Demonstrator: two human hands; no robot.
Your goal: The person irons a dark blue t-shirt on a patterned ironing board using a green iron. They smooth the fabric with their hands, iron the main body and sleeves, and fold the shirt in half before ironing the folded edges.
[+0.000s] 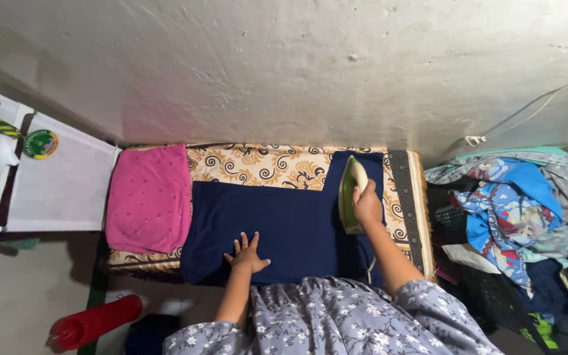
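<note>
Both hands are occupied: the green iron (352, 192) is gripped by the right hand (367, 204), fingers clamped on its handle, at the right end of the navy garment (284, 227). The left hand (247, 255) is pressed flat, fingers spread, on the cloth's near edge. Much of the garment already lies smooth on the patterned mat (264, 164); the pile of clothes (514, 204) is left unironed.

The navy cloth (277, 227) lies spread over a patterned pad (264, 164) against the wall. The right hand (367, 205) has its grip closed round the iron (351, 192), which sits on the cloth's right part. The left hand (247, 254) lies flat, fingers spread, on the cloth's near edge. A pink cloth (149, 197) lies folded just left of it; a clothes heap (514, 210) sits well to its right.
</note>
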